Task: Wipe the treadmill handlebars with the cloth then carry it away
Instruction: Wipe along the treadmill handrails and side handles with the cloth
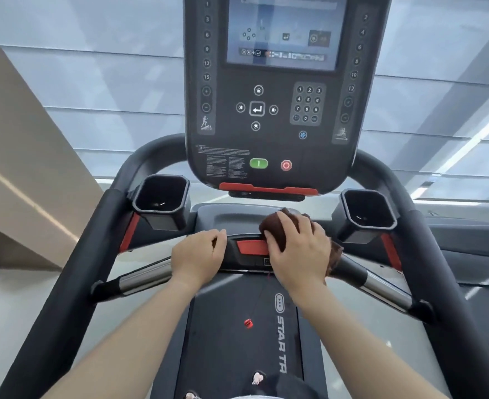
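Cloth (277, 226), dark brown and bunched, sits under the right hand (298, 249) on the middle front handlebar (249, 254) of the treadmill, just right of the red panel (251, 246) set into that bar. The fingers (287, 226) spread over the top of the bundle and press it down, with the thumb at its left side beside the red panel. Folds bulge out ahead of the fingertips, and a loose edge hangs past the outer side of the palm, over the black grip to the right. The left hand (200, 254) is bare and wraps the same bar on the other side of the red panel, fingers curled over its top. Both forearms reach in from below. Above the hands stands the console (275, 110) with its screen and keypad, flanked by two black cup holders (162, 203). A red clip (248, 323) dangles on a thin cord over the belt (237, 341).
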`<action>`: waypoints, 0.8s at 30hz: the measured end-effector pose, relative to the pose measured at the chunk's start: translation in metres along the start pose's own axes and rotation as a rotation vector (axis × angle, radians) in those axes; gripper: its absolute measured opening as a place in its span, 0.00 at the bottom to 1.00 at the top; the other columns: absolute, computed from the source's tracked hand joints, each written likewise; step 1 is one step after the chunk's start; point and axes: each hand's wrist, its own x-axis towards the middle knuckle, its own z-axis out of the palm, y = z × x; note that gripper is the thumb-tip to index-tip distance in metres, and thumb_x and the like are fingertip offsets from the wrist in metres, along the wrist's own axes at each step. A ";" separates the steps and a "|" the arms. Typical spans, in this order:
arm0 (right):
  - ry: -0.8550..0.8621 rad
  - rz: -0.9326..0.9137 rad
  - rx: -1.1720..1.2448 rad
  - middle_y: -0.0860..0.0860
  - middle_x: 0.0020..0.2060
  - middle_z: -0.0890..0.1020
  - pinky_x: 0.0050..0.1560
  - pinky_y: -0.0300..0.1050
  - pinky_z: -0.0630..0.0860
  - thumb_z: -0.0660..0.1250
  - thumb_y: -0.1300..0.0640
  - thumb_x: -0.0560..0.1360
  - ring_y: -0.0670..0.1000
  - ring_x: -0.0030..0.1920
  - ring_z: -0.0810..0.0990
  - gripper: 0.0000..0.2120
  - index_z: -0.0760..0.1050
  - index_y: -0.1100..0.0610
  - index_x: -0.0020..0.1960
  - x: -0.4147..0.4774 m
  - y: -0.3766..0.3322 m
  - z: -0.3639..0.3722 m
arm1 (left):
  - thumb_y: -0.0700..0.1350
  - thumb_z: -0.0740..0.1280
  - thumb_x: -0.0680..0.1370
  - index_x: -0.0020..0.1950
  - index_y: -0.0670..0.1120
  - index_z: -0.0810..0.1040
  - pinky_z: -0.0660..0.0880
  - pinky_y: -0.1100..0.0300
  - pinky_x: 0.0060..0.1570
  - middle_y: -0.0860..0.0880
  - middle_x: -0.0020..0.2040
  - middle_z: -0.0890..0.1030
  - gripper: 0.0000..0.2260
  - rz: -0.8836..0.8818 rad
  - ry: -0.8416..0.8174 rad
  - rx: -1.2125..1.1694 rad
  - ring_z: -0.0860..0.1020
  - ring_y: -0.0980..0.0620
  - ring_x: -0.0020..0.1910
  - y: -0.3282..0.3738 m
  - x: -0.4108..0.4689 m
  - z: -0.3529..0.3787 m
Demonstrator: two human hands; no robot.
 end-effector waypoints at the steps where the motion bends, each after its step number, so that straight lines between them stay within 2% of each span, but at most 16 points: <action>1: -0.013 -0.057 0.005 0.54 0.54 0.80 0.52 0.60 0.72 0.67 0.44 0.71 0.63 0.53 0.75 0.20 0.75 0.49 0.61 0.001 -0.007 0.001 | 0.58 0.47 0.75 0.29 0.47 0.63 0.57 0.60 0.25 0.50 0.25 0.72 0.21 -0.007 0.013 0.005 0.69 0.50 0.27 0.001 -0.001 0.000; 5: -0.074 -0.267 0.025 0.51 0.56 0.78 0.52 0.58 0.73 0.64 0.43 0.73 0.61 0.55 0.74 0.21 0.71 0.47 0.63 -0.004 -0.005 0.001 | 0.57 0.48 0.76 0.28 0.49 0.62 0.56 0.59 0.25 0.51 0.25 0.70 0.20 -0.024 0.049 0.006 0.69 0.49 0.28 0.003 -0.004 -0.001; 8: -0.079 -0.367 0.023 0.51 0.58 0.76 0.52 0.59 0.73 0.64 0.44 0.73 0.61 0.56 0.73 0.21 0.70 0.47 0.65 -0.011 0.020 -0.002 | 0.57 0.48 0.76 0.30 0.50 0.64 0.62 0.55 0.30 0.51 0.30 0.72 0.19 0.007 0.020 -0.027 0.72 0.47 0.34 0.004 -0.005 -0.004; 11: -0.069 -0.360 0.122 0.52 0.58 0.77 0.52 0.60 0.74 0.66 0.47 0.73 0.61 0.55 0.74 0.20 0.72 0.49 0.64 -0.008 0.037 -0.006 | 0.58 0.49 0.76 0.39 0.49 0.73 0.70 0.51 0.40 0.51 0.36 0.76 0.19 0.027 -0.021 -0.030 0.75 0.46 0.41 -0.008 -0.013 -0.012; 14: -0.044 -0.296 0.264 0.51 0.58 0.78 0.54 0.55 0.73 0.68 0.49 0.73 0.59 0.56 0.75 0.21 0.72 0.50 0.65 0.001 0.027 -0.011 | 0.61 0.51 0.75 0.45 0.51 0.76 0.71 0.51 0.46 0.52 0.40 0.77 0.19 -0.082 -0.060 -0.003 0.75 0.49 0.43 -0.029 -0.025 -0.023; 17: -0.080 -0.438 0.355 0.50 0.61 0.76 0.56 0.51 0.71 0.62 0.46 0.76 0.56 0.59 0.73 0.21 0.68 0.49 0.67 -0.002 -0.011 -0.009 | 0.59 0.55 0.78 0.47 0.52 0.76 0.71 0.50 0.48 0.53 0.44 0.78 0.15 -0.163 -0.075 0.030 0.75 0.49 0.47 -0.050 -0.040 -0.036; 19: -0.142 -0.555 0.328 0.51 0.60 0.76 0.55 0.53 0.72 0.63 0.46 0.75 0.57 0.58 0.73 0.21 0.69 0.49 0.66 -0.013 -0.042 0.001 | 0.56 0.57 0.78 0.50 0.52 0.76 0.73 0.49 0.50 0.52 0.48 0.78 0.12 -0.179 -0.077 0.036 0.75 0.49 0.49 -0.061 -0.047 -0.044; 21: -0.172 -0.614 0.185 0.52 0.57 0.78 0.53 0.58 0.74 0.68 0.46 0.72 0.60 0.57 0.75 0.21 0.73 0.50 0.63 -0.024 -0.069 0.016 | 0.54 0.59 0.78 0.54 0.51 0.76 0.73 0.50 0.50 0.51 0.51 0.78 0.11 -0.203 -0.066 0.046 0.75 0.48 0.51 -0.072 -0.054 -0.051; 24: -0.174 -0.594 0.031 0.53 0.53 0.80 0.52 0.60 0.73 0.70 0.46 0.70 0.62 0.55 0.77 0.19 0.77 0.51 0.59 -0.030 -0.101 0.033 | 0.54 0.59 0.78 0.56 0.50 0.75 0.73 0.50 0.51 0.52 0.54 0.77 0.12 -0.263 -0.053 0.090 0.74 0.49 0.52 -0.093 -0.066 -0.062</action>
